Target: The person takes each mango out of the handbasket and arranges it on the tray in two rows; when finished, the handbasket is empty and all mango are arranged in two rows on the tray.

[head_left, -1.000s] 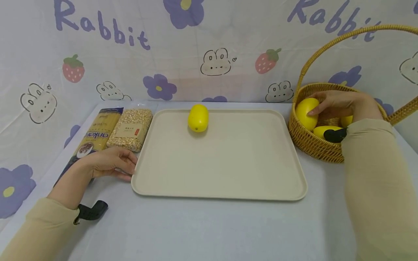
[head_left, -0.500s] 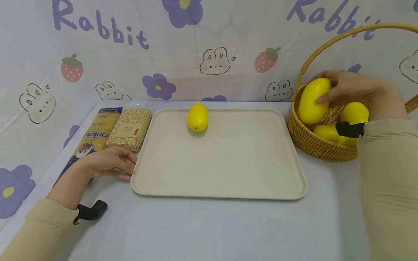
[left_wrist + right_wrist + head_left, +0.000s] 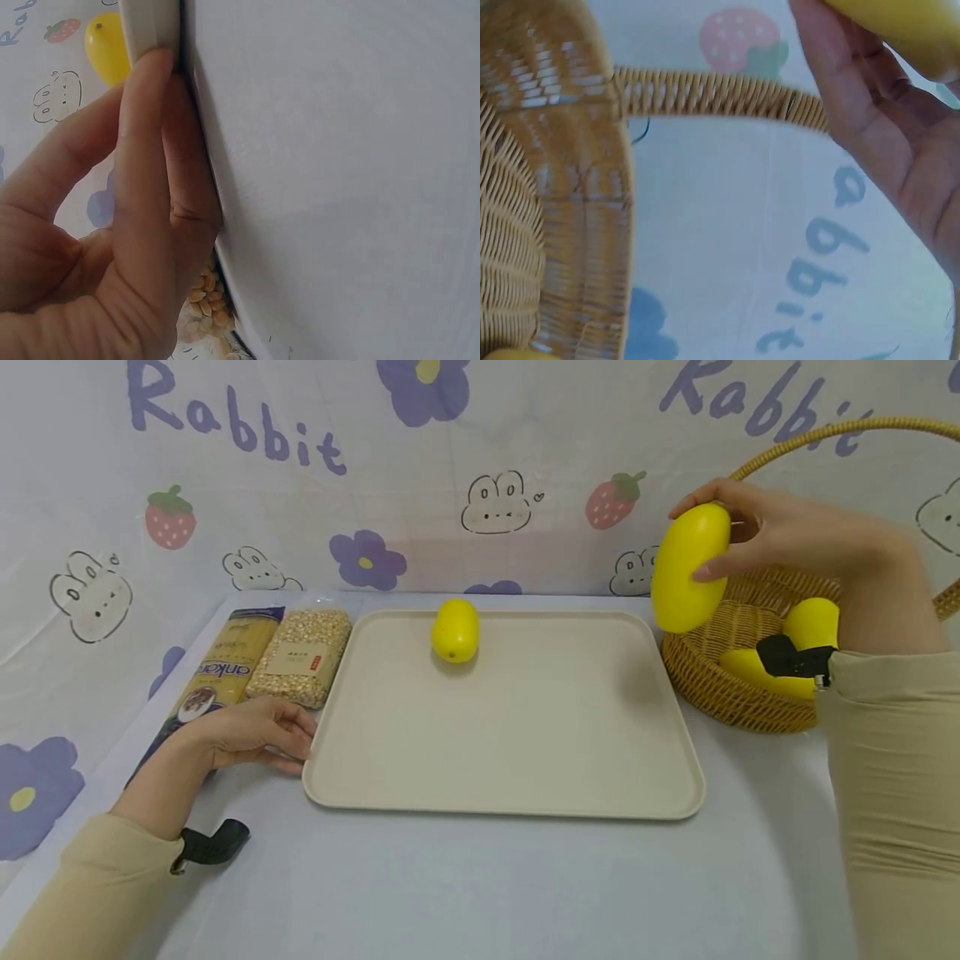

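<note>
In the head view my right hand [image 3: 787, 531] grips a large yellow oval fruit [image 3: 690, 568] by its upper end, thumb on the near side. The fruit hangs tilted in the air at the left of the wicker basket [image 3: 708, 693], near the tray's back right corner. In the right wrist view only part of this fruit [image 3: 907, 26] shows. My left hand [image 3: 258, 735] touches the left edge of the beige tray [image 3: 502, 735]; in the left wrist view a fingertip rests against the tray rim [image 3: 151, 30]. A smaller yellow fruit [image 3: 455, 631] lies on the tray near its back edge.
More yellow fruits [image 3: 813, 622] lie in the basket, partly behind my right wrist; its tall handle [image 3: 847, 435] arches over it. Left of the tray lie a bag of corn kernels [image 3: 300, 652] and a long yellow pasta packet [image 3: 221, 668]. A printed cloth hangs behind.
My right hand has taken the large yellow fruit up out of the basket and moved it left past the basket's rim. My left hand stays at the tray's edge.
</note>
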Motion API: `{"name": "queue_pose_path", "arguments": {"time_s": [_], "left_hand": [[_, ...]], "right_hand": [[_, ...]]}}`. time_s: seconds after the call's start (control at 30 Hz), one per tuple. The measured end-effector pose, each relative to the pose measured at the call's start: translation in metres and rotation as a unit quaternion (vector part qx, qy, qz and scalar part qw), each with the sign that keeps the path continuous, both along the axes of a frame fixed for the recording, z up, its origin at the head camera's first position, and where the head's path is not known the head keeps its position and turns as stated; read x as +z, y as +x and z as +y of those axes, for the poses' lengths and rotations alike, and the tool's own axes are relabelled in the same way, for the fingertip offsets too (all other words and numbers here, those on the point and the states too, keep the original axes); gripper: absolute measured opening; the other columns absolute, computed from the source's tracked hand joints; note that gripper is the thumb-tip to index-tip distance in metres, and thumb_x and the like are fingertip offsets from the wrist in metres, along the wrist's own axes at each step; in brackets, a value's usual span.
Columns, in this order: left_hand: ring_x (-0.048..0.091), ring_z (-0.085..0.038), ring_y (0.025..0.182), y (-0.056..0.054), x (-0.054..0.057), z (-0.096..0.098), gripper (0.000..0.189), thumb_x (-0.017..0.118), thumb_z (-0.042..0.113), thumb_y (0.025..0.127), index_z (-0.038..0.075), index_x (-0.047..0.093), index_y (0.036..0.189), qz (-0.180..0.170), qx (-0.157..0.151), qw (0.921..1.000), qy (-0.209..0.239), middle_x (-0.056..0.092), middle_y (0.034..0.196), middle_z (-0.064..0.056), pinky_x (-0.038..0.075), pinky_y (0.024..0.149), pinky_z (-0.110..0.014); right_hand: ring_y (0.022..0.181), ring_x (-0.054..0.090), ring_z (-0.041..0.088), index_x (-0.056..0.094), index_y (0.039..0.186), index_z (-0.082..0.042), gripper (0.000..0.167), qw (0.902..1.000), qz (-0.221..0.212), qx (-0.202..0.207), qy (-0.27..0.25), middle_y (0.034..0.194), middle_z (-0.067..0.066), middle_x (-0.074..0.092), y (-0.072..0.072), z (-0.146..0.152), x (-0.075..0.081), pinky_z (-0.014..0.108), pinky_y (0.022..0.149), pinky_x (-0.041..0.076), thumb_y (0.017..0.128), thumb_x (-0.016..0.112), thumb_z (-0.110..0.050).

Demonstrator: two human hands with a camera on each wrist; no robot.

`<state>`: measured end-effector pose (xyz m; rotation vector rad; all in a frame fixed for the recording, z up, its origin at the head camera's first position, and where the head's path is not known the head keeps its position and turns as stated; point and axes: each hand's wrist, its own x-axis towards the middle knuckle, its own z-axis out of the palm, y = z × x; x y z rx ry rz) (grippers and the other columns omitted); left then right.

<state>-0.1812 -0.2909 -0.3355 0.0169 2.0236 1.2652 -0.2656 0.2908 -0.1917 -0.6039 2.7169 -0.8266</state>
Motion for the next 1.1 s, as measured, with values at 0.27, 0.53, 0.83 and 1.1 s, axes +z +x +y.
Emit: {"name": "queue_pose_path", "arguments": {"time_s": [0.27, 0.53, 0.83, 1.1], "left_hand": [[0.065, -0.012, 0.085, -0.001, 0.000, 0.001, 0.037, 0.068, 0.005, 0.088, -0.008, 0.051, 0.118, 0.000, 0.001, 1.0000, -0.003, 0.059, 0.091, 0.000, 0.063, 0.083, -0.027], [0.065, -0.011, 0.084, -0.001, 0.000, 0.001, 0.035, 0.066, 0.002, 0.089, -0.008, 0.050, 0.118, -0.005, -0.002, 1.0000, 0.002, 0.060, 0.089, 0.002, 0.063, 0.082, -0.026], [0.065, -0.010, 0.083, -0.001, 0.000, 0.000, 0.036, 0.065, 0.002, 0.091, -0.008, 0.048, 0.120, -0.006, -0.001, 1.0000, -0.003, 0.060, 0.089, 0.003, 0.063, 0.082, -0.026], [0.066, -0.010, 0.084, -0.001, 0.001, -0.001, 0.034, 0.063, 0.002, 0.091, -0.008, 0.048, 0.120, -0.007, -0.002, 1.0000, 0.002, 0.060, 0.089, 0.002, 0.062, 0.082, -0.026]], "right_hand": [[0.107, 0.057, 0.018, 0.036, 0.141, -0.032, 0.067, 0.9992, 0.023, 0.007, -0.032, 0.126, 0.001, 0.052, 0.005, -0.027, -0.002, 0.024, 0.087, 0.048, 0.088, 0.074, -0.025], [0.110, 0.051, 0.021, 0.032, 0.142, -0.032, 0.068, 0.9970, 0.026, 0.023, -0.069, 0.126, 0.001, 0.051, 0.005, -0.053, -0.012, 0.038, 0.091, 0.045, 0.088, 0.073, -0.025], [0.108, 0.052, 0.025, 0.036, 0.138, -0.023, 0.064, 0.9887, 0.032, 0.078, -0.124, 0.125, 0.001, 0.046, 0.003, -0.080, -0.020, 0.027, 0.091, 0.049, 0.087, 0.073, -0.012], [0.108, 0.054, 0.023, 0.037, 0.138, -0.021, 0.063, 0.9876, 0.024, 0.087, -0.129, 0.125, 0.002, 0.046, -0.002, -0.100, -0.029, 0.021, 0.092, 0.050, 0.087, 0.074, -0.014]]}}
